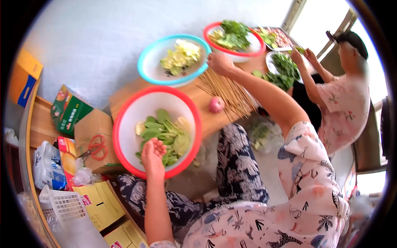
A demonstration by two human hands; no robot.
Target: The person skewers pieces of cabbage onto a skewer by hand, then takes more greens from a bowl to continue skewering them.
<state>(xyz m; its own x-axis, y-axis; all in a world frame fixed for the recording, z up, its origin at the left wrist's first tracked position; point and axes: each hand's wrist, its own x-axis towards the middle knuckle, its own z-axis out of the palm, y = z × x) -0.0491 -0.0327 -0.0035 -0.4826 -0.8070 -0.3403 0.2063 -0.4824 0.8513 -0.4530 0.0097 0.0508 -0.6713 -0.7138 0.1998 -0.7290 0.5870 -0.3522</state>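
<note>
My left hand [153,153] is over a white basin with a red rim [120,136], palm turned up and fingers loosely curled, with nothing visible in it. Under and beside it lie green leafy vegetables [165,128] and some paler leaves. My right hand [221,64] reaches across the table to the right edge of a blue-rimmed basin [142,68]. Its fingers are bent together, and whatever they may hold is too small to tell. Pale yellow-green leaf pieces [180,57] lie in that basin. Wooden skewers [227,93] are spread below my right forearm.
A red onion [216,104] sits by the skewers. Behind stands another red-rimmed basin [258,51] with greens. At right, a person [343,95] handles something green over a plate of leaves [285,68]. Scissors [97,147] rest on a cardboard box [93,126] at left.
</note>
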